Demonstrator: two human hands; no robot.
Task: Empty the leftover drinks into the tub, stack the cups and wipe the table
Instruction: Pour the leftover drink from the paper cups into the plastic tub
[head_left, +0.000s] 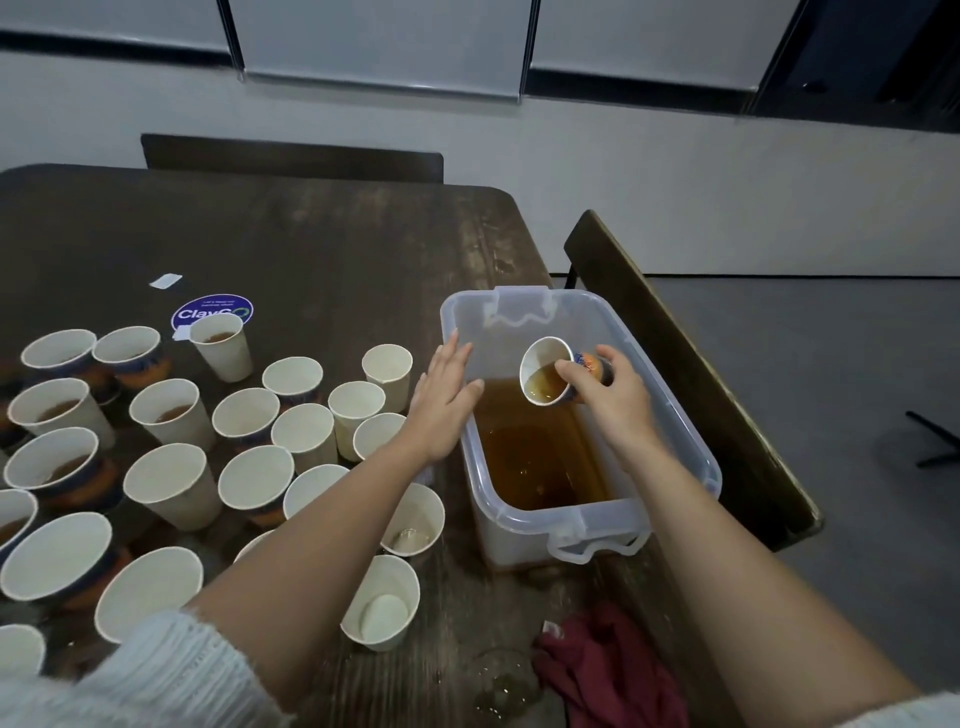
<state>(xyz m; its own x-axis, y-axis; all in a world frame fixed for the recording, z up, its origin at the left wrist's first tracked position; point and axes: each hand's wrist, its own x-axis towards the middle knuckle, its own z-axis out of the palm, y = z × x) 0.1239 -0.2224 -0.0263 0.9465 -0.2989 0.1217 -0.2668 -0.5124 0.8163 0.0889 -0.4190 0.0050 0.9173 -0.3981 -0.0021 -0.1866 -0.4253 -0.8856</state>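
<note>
My right hand (613, 395) grips a paper cup (545, 371) tipped on its side over the clear plastic tub (670, 415), with brown drink pooled at the cup's lower lip. Brown liquid (530, 457) fills the tub's bottom. My left hand (441, 400) is flat with straight fingers, resting against the tub's left rim. Several white paper cups (171, 483) stand on the dark wooden table (322, 249) to the left, some holding brown drink. A dark red cloth (608, 670) lies crumpled at the table's near edge.
A round blue sticker (213, 312) and a white scrap (166, 281) lie on the table behind the cups. Wet spill marks (498, 680) spot the wood beside the cloth. A wooden bench (691, 374) runs along the table's right side, another (291, 156) at the far end.
</note>
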